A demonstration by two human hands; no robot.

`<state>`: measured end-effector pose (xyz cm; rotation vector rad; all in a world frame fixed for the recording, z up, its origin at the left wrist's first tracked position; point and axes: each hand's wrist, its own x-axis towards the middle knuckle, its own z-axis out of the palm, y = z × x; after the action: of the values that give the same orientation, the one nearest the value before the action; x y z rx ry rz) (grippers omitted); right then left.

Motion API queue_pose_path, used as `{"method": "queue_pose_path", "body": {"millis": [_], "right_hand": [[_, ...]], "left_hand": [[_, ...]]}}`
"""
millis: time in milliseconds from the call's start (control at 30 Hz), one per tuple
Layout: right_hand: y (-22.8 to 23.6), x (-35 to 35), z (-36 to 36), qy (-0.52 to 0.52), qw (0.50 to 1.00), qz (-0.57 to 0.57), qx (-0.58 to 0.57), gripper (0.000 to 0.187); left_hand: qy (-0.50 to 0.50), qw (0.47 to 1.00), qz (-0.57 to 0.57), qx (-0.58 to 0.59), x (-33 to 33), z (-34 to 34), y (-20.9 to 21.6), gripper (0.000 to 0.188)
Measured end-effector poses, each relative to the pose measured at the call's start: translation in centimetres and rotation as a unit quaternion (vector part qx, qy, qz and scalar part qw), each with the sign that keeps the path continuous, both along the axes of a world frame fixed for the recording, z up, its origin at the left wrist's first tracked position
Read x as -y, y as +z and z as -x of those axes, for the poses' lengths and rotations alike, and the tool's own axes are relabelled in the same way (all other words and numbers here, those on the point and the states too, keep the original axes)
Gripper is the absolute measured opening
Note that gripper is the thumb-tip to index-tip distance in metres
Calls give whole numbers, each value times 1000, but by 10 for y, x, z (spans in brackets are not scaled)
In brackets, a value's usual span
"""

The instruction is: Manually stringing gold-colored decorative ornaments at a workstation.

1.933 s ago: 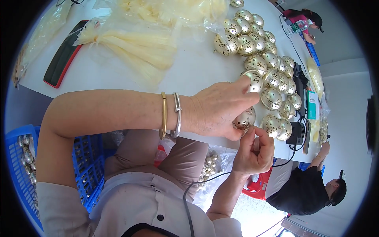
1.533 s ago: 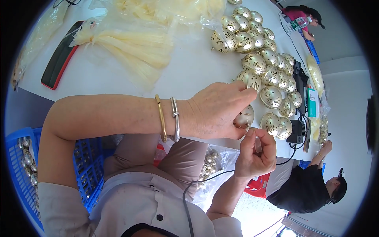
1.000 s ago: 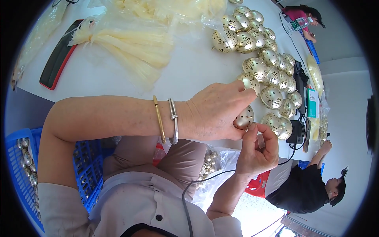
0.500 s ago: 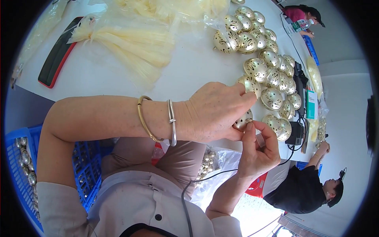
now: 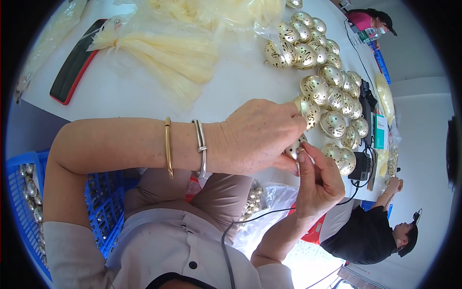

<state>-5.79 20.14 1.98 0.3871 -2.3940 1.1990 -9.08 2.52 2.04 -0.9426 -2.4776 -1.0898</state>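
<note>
Dark cursive lettering (image 5: 314,88) — on several round gold ornaments (image 5: 332,124)

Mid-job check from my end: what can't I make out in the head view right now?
In the head view:
Gold ball at the hands: partly covered by the left hand, which also hides its own grip.
Small piece at the tips of the right hand: too small to tell.
Blue basket: middle hidden behind the left arm and sleeve.
Clear bag: cut off by the top edge.

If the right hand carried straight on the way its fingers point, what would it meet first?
Most likely the gold jingle bell partly covered by the left hand; it sits just ahead of the right hand, though contact is hard to judge.
</note>
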Motion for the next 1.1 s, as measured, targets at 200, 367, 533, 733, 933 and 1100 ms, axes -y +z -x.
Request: {"method": "queue_pose_path", "body": {"millis": [200, 367, 533, 733, 933, 1100], "right_hand": [[1, 7, -3, -53, 997, 5, 53, 15], [-1, 4, 0, -28, 999, 25, 16, 12], [-5, 1, 1, -12, 1000, -5, -13, 8], [-9, 4, 2, -2, 998, -20, -52, 6], [-3, 4, 1, 3, 997, -46, -59, 6], [-6, 3, 2, -2, 998, -28, -60, 8]], "left_hand": [[2, 995, -80, 56, -5, 2, -5, 35], [-8, 993, -95, 74, -4, -3, -5, 37], [-12, 991, -124, 39, -2, 0, -11, 42], [-29, 983, -165, 80, 0, -4, -9, 35], [-36, 976, -184, 110, 6, -5, -7, 25], [-31, 984, -173, 40, 5, -4, -10, 16]]}}
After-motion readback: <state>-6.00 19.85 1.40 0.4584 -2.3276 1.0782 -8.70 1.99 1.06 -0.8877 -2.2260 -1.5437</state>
